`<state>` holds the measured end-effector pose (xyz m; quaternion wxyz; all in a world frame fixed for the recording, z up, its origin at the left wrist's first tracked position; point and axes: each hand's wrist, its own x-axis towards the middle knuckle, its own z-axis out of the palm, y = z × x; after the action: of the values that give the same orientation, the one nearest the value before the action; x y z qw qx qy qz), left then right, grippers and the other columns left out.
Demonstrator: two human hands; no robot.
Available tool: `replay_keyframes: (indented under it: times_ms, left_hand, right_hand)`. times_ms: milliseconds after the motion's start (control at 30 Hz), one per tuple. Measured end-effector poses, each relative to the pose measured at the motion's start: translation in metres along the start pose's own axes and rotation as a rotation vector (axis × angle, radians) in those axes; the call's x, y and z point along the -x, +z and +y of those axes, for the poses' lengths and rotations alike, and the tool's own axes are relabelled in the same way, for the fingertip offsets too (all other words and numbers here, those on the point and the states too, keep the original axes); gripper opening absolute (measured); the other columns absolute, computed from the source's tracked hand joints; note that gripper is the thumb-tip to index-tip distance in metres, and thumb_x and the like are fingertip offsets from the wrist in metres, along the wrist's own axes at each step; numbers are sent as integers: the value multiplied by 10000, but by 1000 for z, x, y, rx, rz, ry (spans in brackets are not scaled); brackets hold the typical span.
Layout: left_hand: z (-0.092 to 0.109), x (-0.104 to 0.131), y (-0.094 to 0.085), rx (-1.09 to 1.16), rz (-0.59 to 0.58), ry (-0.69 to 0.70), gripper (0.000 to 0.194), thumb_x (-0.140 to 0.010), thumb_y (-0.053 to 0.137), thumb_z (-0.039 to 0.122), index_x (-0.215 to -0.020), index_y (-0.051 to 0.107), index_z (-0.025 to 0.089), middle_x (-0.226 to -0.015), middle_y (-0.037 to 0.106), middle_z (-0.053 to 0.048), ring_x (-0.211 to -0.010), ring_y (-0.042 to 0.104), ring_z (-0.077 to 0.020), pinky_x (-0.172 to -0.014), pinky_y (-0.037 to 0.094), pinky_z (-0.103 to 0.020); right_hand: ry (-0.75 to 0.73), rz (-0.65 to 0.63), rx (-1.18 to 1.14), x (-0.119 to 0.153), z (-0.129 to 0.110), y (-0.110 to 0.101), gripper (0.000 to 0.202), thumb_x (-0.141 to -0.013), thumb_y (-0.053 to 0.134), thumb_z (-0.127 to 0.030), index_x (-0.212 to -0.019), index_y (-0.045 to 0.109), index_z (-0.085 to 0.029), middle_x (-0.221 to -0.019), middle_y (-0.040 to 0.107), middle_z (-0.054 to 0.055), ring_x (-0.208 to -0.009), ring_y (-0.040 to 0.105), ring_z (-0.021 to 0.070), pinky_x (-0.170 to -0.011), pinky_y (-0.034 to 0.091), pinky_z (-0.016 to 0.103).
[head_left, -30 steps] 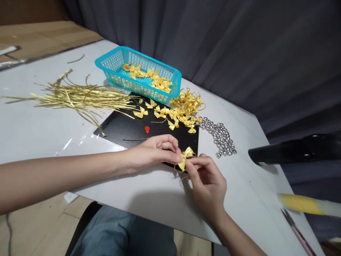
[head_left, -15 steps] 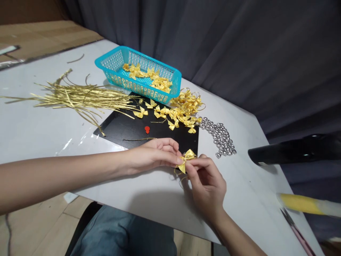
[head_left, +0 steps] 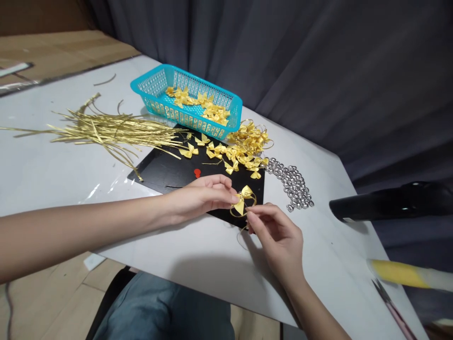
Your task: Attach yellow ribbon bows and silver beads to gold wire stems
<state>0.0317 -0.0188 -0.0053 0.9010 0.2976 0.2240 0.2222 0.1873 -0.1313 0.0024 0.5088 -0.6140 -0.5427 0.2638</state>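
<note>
My left hand is closed in a pinch on a yellow satin ribbon bow, thumb over its left side. A thin gold cord curves in a loop about the bow. Just right of the bow, the thumb and forefinger of my right hand pinch what looks like a thin strand of that cord; the fingertips partly hide it. A fine loose end curls below those fingers. Both hands are over the near edge of a black mat.
A blue basket with yellow bows stands behind the mat. More bows lie on it, beside silver beads. Gold cords are piled at left, a red piece lies mid-mat. At right are a black cylindrical object, a yellow-handled tool and tweezers.
The left hand has risen slightly with the bow. My right fingers have come off the bow's edge and drawn a little away, and the gold loop around it now shows wider.
</note>
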Motion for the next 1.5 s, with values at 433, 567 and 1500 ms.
replay_keyframes:
  times_ms: [433,567,1500]
  left_hand:
    - [-10,0,0,-72,-25,-23,272,-689,776,87,-810,540,148,-771,685,7,-702,629,-95,-724,451,-242]
    - [-13,0,-1,-89,-24,-17,283,-684,795,110,-805,541,148,-762,679,5,-698,630,-102,-725,455,-251]
    - [9,-5,-2,-86,151,121,270,-671,770,67,-764,529,147,-716,637,29,-701,607,-71,-753,460,-210]
  right_hand:
    - [80,-35,-63,2,2,5,165,-886,650,-330,-799,600,-200,-621,591,-29,-488,566,98,-460,471,204]
    - [96,-29,-60,2,1,7,167,-871,668,-349,-811,630,-197,-602,595,-29,-481,565,104,-449,474,209]
    - [158,-114,-44,-12,-3,-31,142,-777,757,-321,-746,686,-203,-639,669,11,-546,614,134,-491,497,221]
